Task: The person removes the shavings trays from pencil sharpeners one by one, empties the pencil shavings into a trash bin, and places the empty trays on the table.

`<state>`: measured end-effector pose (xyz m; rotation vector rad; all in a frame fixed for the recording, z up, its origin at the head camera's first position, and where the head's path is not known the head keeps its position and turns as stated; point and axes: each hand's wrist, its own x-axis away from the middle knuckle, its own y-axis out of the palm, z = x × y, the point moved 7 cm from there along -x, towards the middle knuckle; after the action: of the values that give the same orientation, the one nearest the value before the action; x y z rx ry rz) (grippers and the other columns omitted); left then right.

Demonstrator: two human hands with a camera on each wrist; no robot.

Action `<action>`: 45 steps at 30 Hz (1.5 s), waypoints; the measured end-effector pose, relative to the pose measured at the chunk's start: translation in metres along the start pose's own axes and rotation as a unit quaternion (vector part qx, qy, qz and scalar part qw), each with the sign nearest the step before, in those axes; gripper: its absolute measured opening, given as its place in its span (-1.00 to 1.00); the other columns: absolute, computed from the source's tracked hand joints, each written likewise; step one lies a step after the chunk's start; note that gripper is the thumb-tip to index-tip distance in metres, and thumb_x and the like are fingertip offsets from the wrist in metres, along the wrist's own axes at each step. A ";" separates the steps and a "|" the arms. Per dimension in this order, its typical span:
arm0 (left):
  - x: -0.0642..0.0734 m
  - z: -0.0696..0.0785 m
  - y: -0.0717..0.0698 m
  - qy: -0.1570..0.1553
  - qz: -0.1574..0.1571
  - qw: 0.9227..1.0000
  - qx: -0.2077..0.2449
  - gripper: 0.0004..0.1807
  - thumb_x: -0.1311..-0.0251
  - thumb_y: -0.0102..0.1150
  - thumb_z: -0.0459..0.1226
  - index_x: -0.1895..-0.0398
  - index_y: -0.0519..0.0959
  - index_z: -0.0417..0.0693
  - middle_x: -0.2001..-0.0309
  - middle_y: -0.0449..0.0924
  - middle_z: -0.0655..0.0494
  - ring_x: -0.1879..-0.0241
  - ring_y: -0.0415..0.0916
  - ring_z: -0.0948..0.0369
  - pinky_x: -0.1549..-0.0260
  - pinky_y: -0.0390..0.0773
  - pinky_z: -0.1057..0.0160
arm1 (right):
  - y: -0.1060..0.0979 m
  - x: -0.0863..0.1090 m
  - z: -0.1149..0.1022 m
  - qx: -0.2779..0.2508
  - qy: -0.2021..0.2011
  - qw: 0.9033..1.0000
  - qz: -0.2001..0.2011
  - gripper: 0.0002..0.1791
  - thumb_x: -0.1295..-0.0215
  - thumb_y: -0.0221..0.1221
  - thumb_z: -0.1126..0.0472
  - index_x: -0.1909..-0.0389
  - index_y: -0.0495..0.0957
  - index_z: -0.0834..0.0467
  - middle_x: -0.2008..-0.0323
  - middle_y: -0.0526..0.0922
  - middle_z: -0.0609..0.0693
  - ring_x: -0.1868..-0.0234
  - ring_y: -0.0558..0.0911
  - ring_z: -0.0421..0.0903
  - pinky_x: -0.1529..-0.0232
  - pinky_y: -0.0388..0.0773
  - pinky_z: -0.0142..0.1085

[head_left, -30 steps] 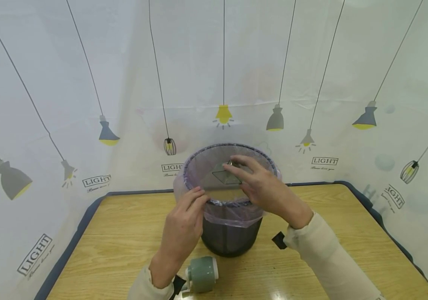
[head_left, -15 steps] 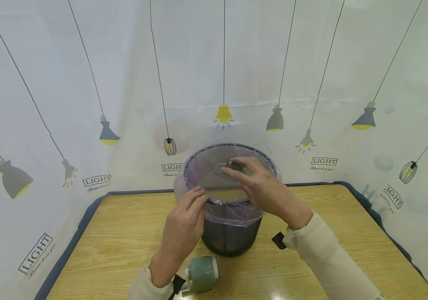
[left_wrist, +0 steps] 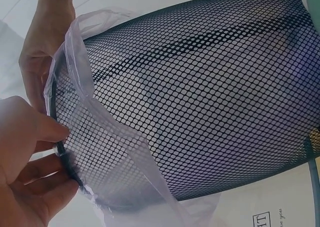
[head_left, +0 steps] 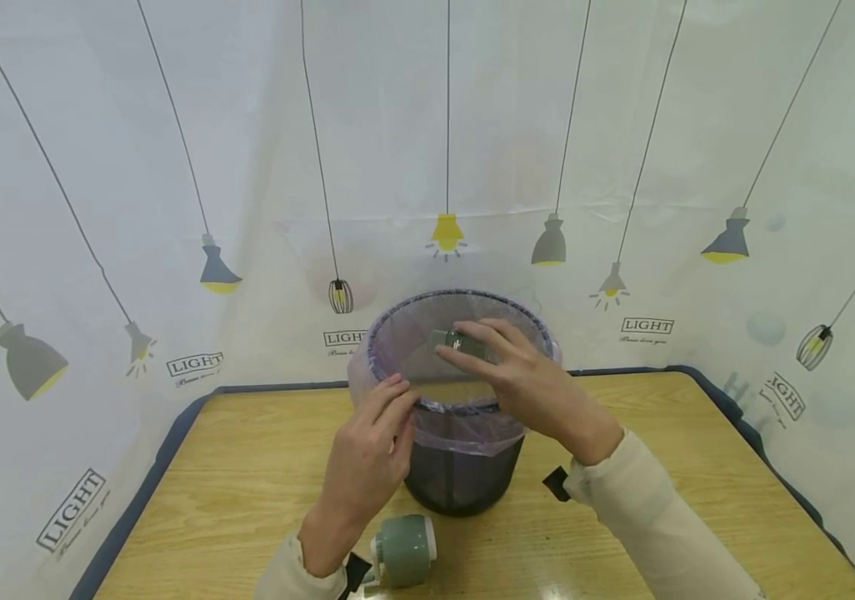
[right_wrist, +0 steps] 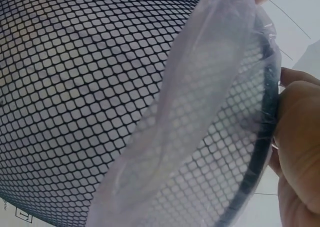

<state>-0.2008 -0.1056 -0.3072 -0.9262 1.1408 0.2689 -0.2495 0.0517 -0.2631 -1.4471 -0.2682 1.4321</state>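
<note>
In the head view a black mesh wastebasket stands upright, a thin purple bin liner folded over its rim. My left hand pinches the near-left rim and liner; the left wrist view shows its thumb on the outside of the mesh. Over the basket's opening, my right hand grips a small see-through grey-green drawer between thumb and fingers, its far side partly covered by them. A green crank-handled pencil sharpener lies in front of the basket, beside my left wrist.
The wooden table has a dark blue edge and backs onto a pale curtain printed with hanging lamps. Black tabs stick out near both cuffs.
My right hand has turned the drawer over the basket, so its marked face now shows between the fingers. The left hand stays at the rim, its thumb slightly shifted. Basket and sharpener have not moved.
</note>
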 end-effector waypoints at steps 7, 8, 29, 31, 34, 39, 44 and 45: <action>0.001 0.000 0.001 -0.003 -0.007 1.000 0.008 -0.71 -0.08 0.35 -0.49 0.08 0.65 -0.30 0.04 0.64 -0.15 -0.13 0.57 -0.06 -0.09 0.61 0.06 | -0.002 0.001 -0.001 0.006 -0.002 1.000 0.007 -0.08 0.10 0.35 0.66 -0.34 0.42 0.03 -0.29 0.36 0.18 -0.23 0.43 0.12 -0.06 0.61 -0.12; 0.001 0.000 0.000 -0.004 -0.008 1.000 0.009 -0.70 -0.08 0.35 -0.49 0.08 0.64 -0.30 0.03 0.63 -0.15 -0.13 0.57 -0.06 -0.09 0.60 0.06 | -0.002 0.002 -0.001 0.006 -0.002 1.000 0.007 -0.08 0.11 0.35 0.66 -0.34 0.42 0.03 -0.29 0.36 0.18 -0.22 0.43 0.13 -0.05 0.62 -0.12; 0.004 0.002 0.000 0.004 -0.010 1.000 0.029 -0.63 -0.11 0.34 -0.46 -0.03 0.61 -0.33 -0.05 0.61 -0.18 -0.20 0.52 -0.07 -0.13 0.57 0.03 | -0.020 0.005 0.002 -0.029 0.019 0.998 0.059 -0.26 -0.08 0.32 0.51 -0.33 0.39 0.14 -0.26 0.32 0.29 -0.22 0.47 0.18 0.07 0.67 -0.12; 0.004 0.002 0.000 0.005 -0.009 0.999 0.030 -0.62 -0.10 0.33 -0.46 -0.04 0.61 -0.33 -0.06 0.61 -0.18 -0.20 0.52 -0.07 -0.13 0.58 0.03 | -0.024 0.006 0.001 -0.033 0.020 0.997 0.067 -0.27 -0.07 0.32 0.51 -0.32 0.40 0.16 -0.25 0.33 0.29 -0.22 0.47 0.19 0.09 0.68 -0.12; 0.004 0.003 -0.002 0.005 -0.004 0.999 0.031 -0.59 -0.09 0.34 -0.46 -0.06 0.60 -0.32 -0.08 0.60 -0.20 -0.20 0.52 -0.08 -0.12 0.58 0.02 | -0.028 0.009 0.001 -0.031 0.019 0.996 0.076 -0.29 -0.05 0.32 0.51 -0.30 0.42 0.21 -0.25 0.35 0.31 -0.21 0.47 0.19 0.05 0.67 -0.11; 0.006 0.003 -0.003 0.008 0.001 1.000 0.027 -0.53 -0.10 0.33 -0.45 -0.14 0.58 -0.31 -0.12 0.58 -0.20 -0.22 0.51 -0.05 -0.11 0.59 0.04 | -0.032 0.017 0.002 -0.045 0.025 0.995 0.090 -0.26 0.01 0.36 0.52 -0.29 0.41 0.26 -0.26 0.35 0.32 -0.19 0.49 0.18 0.13 0.68 -0.14; 0.007 0.004 -0.005 0.018 0.011 0.999 0.024 -0.49 -0.07 0.34 -0.45 -0.17 0.56 -0.31 -0.15 0.57 -0.21 -0.22 0.51 -0.07 -0.10 0.59 0.02 | -0.038 0.027 0.005 -0.072 0.042 0.991 0.103 -0.19 0.08 0.43 0.49 -0.30 0.40 0.30 -0.29 0.36 0.29 -0.13 0.54 0.14 0.26 0.64 -0.19; 0.007 0.004 -0.006 0.020 0.013 0.999 0.024 -0.48 -0.07 0.33 -0.46 -0.17 0.56 -0.31 -0.15 0.57 -0.21 -0.21 0.51 -0.08 -0.09 0.59 0.02 | -0.040 0.029 0.006 -0.075 0.047 0.991 0.103 -0.18 0.08 0.44 0.48 -0.30 0.39 0.30 -0.29 0.37 0.28 -0.13 0.54 0.14 0.25 0.65 -0.18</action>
<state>-0.1913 -0.1085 -0.3101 -0.8779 1.1925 0.2448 -0.2274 0.0940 -0.2494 -1.6999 -0.1729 1.5299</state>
